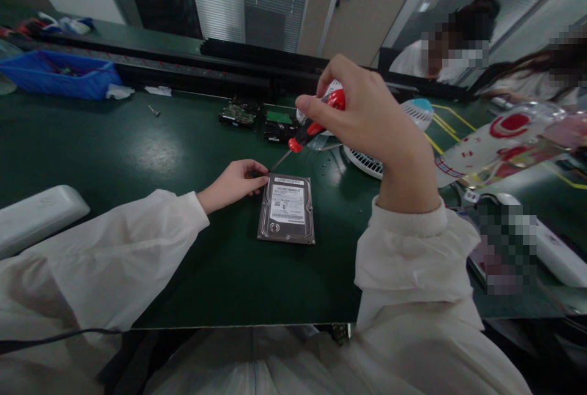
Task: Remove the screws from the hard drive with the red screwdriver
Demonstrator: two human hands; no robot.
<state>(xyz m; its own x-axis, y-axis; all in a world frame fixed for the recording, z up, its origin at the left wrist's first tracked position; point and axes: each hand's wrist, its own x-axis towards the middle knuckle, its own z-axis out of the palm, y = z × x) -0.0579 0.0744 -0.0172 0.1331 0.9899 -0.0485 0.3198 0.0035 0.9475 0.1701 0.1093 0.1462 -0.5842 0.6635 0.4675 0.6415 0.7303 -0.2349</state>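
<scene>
A hard drive (287, 208) with a white label lies flat on the green table (206, 285). My right hand (360, 110) is closed around the red and black handle of a screwdriver (306, 133), held slanting above the drive. The screwdriver's tip meets the drive's upper left corner. At that same corner is my left hand (238, 184), its thumb and fingers drawn together by the tip and the drive's edge. Whether those fingers pinch a small part is too small to tell.
Behind the drive lie two circuit boards (239, 112) (279, 125) and several tiny screws. A white fan (364, 161) and a bottle (509, 138) stand right. A blue bin (59, 74) is far left. Two people sit across the table.
</scene>
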